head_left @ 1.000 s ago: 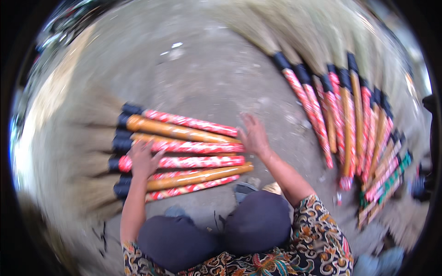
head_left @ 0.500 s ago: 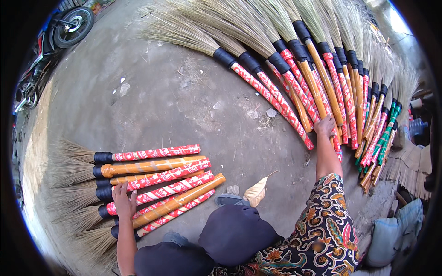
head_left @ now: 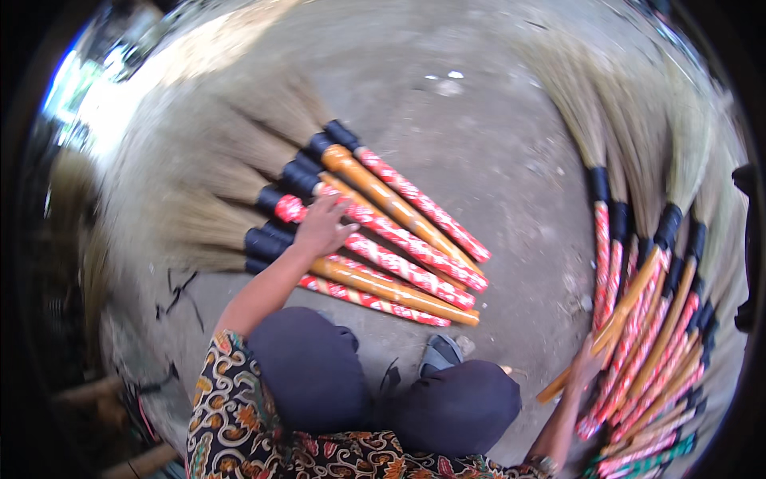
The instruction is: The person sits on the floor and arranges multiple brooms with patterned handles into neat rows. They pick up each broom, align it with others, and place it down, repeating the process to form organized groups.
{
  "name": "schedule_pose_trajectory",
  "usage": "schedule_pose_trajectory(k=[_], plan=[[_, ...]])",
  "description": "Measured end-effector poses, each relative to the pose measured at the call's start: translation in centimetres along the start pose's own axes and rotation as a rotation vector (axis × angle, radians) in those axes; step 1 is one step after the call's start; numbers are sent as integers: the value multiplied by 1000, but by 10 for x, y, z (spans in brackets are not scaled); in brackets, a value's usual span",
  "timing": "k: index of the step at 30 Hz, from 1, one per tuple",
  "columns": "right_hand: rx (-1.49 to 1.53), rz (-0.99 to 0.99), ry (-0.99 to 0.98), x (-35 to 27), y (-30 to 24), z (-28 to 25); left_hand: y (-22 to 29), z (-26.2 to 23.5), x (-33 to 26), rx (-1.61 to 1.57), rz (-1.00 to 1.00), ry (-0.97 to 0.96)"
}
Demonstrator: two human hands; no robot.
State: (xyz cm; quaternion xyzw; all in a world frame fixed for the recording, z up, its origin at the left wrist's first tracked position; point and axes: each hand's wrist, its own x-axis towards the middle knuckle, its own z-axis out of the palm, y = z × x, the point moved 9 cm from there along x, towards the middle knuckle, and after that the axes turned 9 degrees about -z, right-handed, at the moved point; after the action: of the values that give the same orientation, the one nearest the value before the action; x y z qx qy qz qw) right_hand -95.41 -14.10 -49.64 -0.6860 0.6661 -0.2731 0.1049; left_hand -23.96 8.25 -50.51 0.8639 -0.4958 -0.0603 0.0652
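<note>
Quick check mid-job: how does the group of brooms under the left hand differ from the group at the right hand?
The left group has fewer brooms than the right group. The left group's bristles point left and upper left; the right group's point mostly upward. The left group shows orange and red-and-white handles; the right group adds green handles. Both have dark collars below the bristles.

Broom bristles [head_left: 209,219] are blurred, and the right grip [head_left: 586,369] hides part of an orange handle [head_left: 630,299].
</note>
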Motion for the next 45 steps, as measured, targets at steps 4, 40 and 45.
schedule_pose_trajectory(k=[4,40,45], plan=[[181,71,-167,-63,-75,38,-9,-16,-18,-227,-64,25],[-623,188,122,67,51,3,-311,-31,-74,49,-996,475],[-597,513,-85,93,148,-17,-304,-38,-74,284,-1028,289]])
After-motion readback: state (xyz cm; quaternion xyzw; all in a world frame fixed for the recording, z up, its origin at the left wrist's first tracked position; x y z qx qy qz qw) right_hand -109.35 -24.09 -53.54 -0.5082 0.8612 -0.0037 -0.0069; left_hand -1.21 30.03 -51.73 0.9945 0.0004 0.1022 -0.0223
